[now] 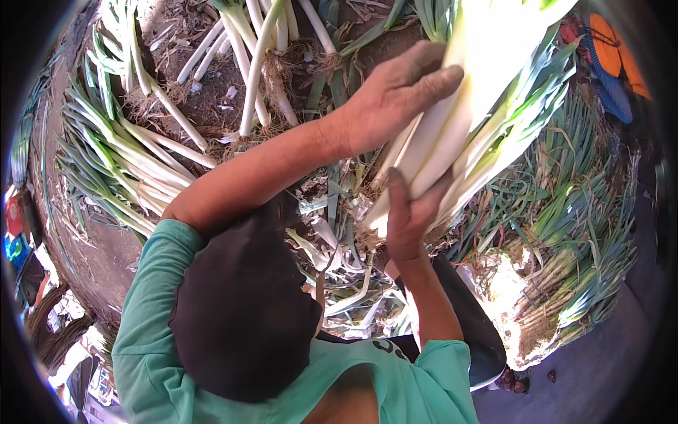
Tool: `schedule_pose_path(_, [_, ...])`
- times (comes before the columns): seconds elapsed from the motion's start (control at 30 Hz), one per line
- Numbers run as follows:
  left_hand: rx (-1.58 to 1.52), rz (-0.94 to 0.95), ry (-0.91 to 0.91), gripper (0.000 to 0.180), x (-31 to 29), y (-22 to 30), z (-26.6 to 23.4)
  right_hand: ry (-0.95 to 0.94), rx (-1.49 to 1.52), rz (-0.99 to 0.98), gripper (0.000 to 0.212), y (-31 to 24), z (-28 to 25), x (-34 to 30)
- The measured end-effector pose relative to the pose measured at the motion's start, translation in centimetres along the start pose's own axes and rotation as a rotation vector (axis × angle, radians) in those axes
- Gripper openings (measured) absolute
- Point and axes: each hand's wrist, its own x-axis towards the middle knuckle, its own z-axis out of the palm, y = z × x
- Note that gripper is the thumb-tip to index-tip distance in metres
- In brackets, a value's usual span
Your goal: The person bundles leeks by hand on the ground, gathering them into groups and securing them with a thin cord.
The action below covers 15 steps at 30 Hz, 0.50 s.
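Note:
A thick bunch of long green onions [443,138], with white stalks and green tops, slants up to the right in front of me. Bright light washes out its upper part. My left hand [399,95] reaches across from the left and grips the stalks partway up, thumb lying along the edge. Lower down, near the root end, my right hand [415,215] is closed round the same bunch, its thumb pointing up and its other fingers partly hidden behind the stalks. Both arms come out of green sleeves.
Loose green onions with roots [258,67] lie on the soil ahead, and another pile [127,169] is at the left. A large heap of thinner green onions [579,261] stands at the right. Peeled leaves [353,300] litter the ground below my hands. A dark cap [240,311] blocks part of the view.

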Motion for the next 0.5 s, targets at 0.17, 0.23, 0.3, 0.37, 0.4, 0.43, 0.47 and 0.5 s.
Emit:
schedule_pose_path(0.17, [0.610,0.375,-0.205,0.056,-4.3,-12.9,4.3,0.199,-0.397,0.098,0.075,2.6,-9.7,6.6])
schedule_pose_path(0.23, [0.821,0.340,-0.500,0.068,-8.2,-18.7,2.8,0.047,-0.429,0.196,0.078,12.0,-9.5,5.1])
schedule_pose_path(0.3, [0.922,0.363,-0.612,0.068,-8.6,-19.6,3.0,0.017,-0.341,0.469,0.080,15.8,-9.0,2.6])
schedule_pose_path(0.37, [0.930,0.248,-0.708,0.067,-8.2,-16.6,3.2,-0.032,-0.326,0.564,0.084,13.9,-9.0,2.8])
schedule_pose_path(0.4, [0.936,0.279,-0.656,0.067,-8.4,-18.1,3.1,-0.083,-0.258,0.542,0.084,13.2,-8.5,2.6])
schedule_pose_path(0.43, [0.936,0.314,-0.644,0.067,-8.4,-18.5,3.2,-0.097,-0.244,0.541,0.083,13.7,-9.0,2.9])
schedule_pose_path(0.47, [0.944,0.350,-0.643,0.067,-8.2,-18.5,3.1,-0.105,-0.218,0.540,0.081,14.6,-9.8,3.4])
schedule_pose_path(0.5, [0.952,0.384,-0.646,0.067,-8.0,-18.4,3.0,-0.112,-0.190,0.542,0.080,15.6,-10.3,3.8])
